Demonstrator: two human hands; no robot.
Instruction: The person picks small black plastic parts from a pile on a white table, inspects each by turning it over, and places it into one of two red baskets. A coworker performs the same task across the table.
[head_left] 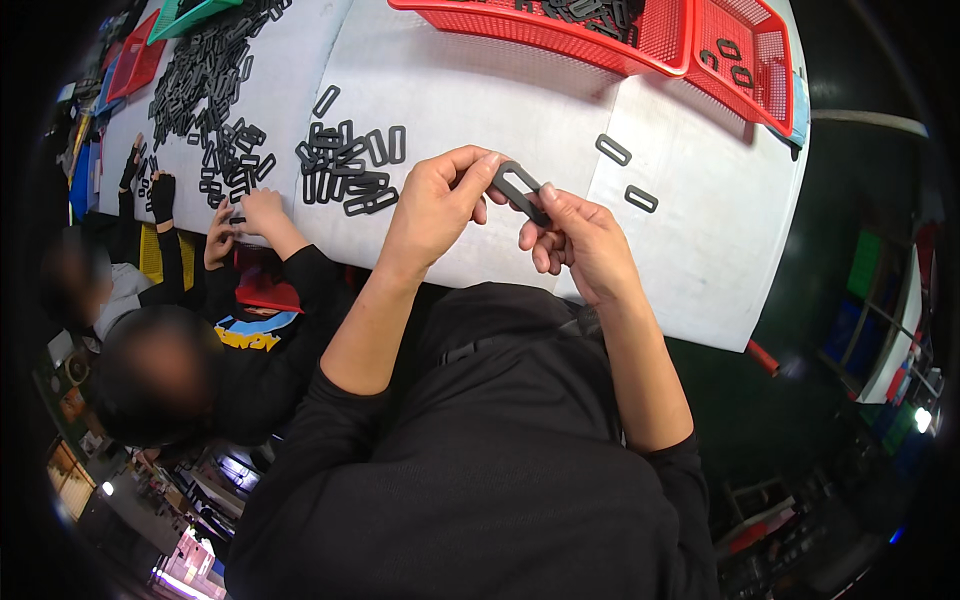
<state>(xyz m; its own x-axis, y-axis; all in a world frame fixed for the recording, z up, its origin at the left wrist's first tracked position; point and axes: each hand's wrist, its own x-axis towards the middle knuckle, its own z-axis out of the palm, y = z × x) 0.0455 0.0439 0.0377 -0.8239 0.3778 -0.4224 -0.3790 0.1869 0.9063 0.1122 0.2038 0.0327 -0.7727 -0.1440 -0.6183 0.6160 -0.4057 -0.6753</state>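
Between my two hands, above the white table, is a black oblong ring with a long slot through it. My left hand pinches its upper left end with thumb and fingers. At the lower right end, my right hand grips it between thumb and fingers. The ring tilts down toward the right. To the left of my left hand lies a loose pile of similar black rings. Right of my right hand, two single rings lie apart on the table, the upper ring and the lower ring.
A long red basket with many black rings stands at the far side. Beside it, a smaller red basket holds several rings. A larger heap of rings spreads at the left, where a co-worker's hands handle pieces. The table ends at the right.
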